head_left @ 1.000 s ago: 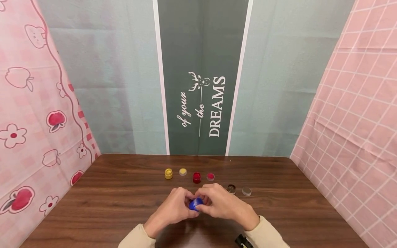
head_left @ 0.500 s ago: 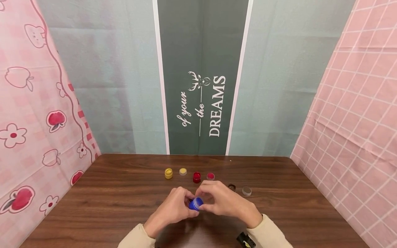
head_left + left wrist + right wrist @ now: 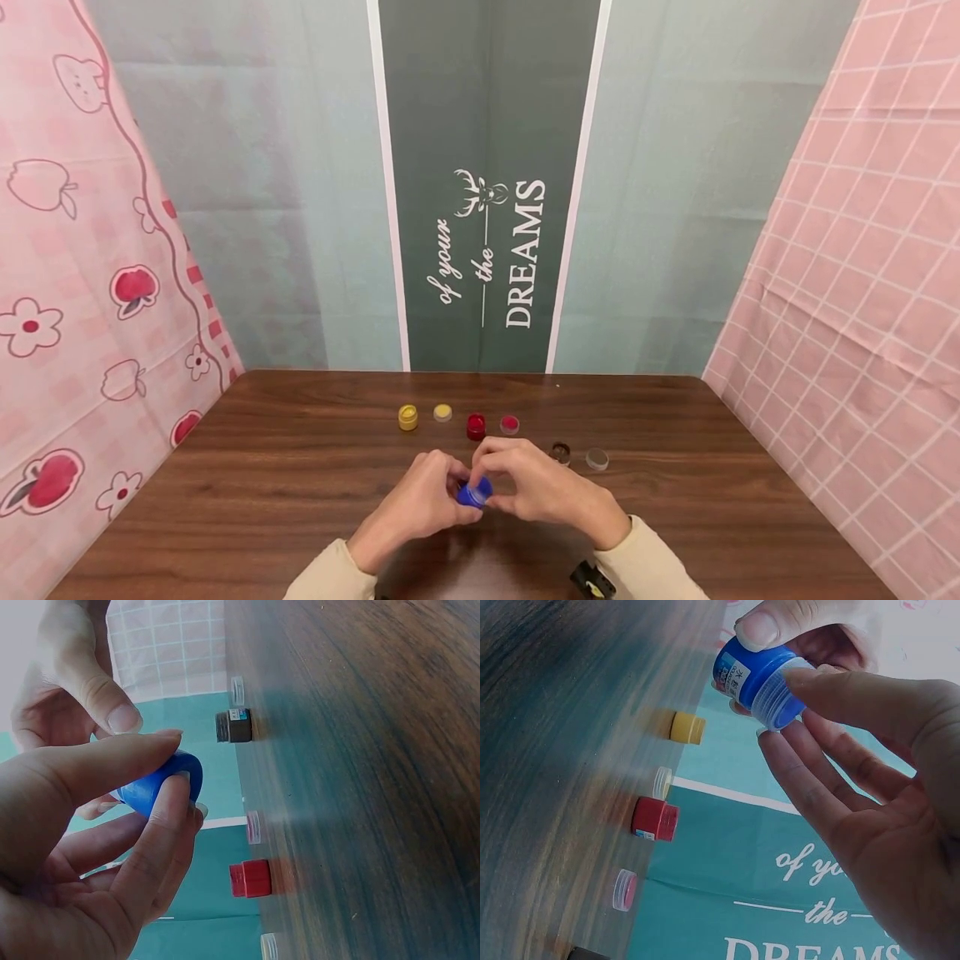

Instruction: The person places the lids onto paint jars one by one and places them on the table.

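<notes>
My left hand [image 3: 422,500] grips a small blue paint jar [image 3: 754,669] above the table, its thumb on one side and fingers on the other. The jar lies tilted, with its clear ridged lid [image 3: 774,701] facing my right hand [image 3: 546,492]. On that lid my right thumb and fingertips pinch from opposite sides, as the right wrist view shows. Farther back stand a red jar [image 3: 476,427] and a yellow jar [image 3: 407,417], both uncapped. A dark uncapped jar [image 3: 234,726] is partly hidden behind my right hand in the head view.
Beside the uncapped jars lie their lids: one with yellow inside [image 3: 442,412], one with red [image 3: 509,425] and a greyish one [image 3: 597,459]. All rest on the brown wooden table [image 3: 300,450]. Fabric hangings [image 3: 300,208] rise behind it and at both sides.
My right fingers first spread away from the blue jar's lid, then came back down onto it. My left hand and the blue jar have stayed almost in place.
</notes>
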Action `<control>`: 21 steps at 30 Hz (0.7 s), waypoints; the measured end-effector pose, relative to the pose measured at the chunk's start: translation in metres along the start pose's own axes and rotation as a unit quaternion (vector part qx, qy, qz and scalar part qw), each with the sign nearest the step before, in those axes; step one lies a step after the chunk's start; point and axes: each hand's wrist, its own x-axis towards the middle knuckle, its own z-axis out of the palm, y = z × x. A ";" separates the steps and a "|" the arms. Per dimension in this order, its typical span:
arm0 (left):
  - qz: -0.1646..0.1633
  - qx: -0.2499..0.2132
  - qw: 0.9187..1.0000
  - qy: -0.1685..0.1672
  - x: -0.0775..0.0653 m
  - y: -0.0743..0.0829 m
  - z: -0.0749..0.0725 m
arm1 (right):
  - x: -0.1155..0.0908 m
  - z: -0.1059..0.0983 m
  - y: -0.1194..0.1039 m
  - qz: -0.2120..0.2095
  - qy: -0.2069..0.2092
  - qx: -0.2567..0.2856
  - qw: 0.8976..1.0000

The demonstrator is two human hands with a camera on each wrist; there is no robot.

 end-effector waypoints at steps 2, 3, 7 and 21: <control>-0.001 0.001 1.000 -0.001 0.000 0.000 0.000 | 0.000 0.000 0.000 0.000 0.001 0.008 1.000; 0.000 0.001 1.000 -0.001 -0.001 0.001 0.000 | 0.000 0.000 0.000 -0.001 0.001 0.013 1.000; 0.000 0.000 1.000 0.000 -0.001 0.001 0.001 | 0.000 0.001 0.000 -0.002 0.002 0.040 0.999; 0.002 -0.006 1.000 -0.006 -0.002 0.001 0.000 | 0.000 0.001 -0.003 0.092 -0.029 0.081 0.992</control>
